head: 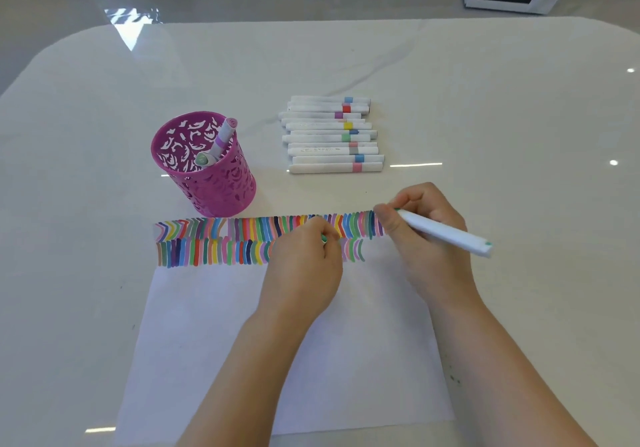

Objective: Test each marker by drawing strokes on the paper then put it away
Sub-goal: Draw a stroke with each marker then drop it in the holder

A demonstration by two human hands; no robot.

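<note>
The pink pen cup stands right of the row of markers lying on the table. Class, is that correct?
No. The head view shows the pink pen cup standing left of the row of markers lying on the table.

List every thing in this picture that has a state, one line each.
Paper: flat, two rows of strokes, lower row shorter.
Green marker: uncapped, slanted, tip at the top row's right end.
Right hand: holds the green marker.
Left hand: curled on the paper, pinching what looks like the green cap.
Pink holder: upright, two markers inside.
Loose markers: capped, lying side by side on the table.
</note>
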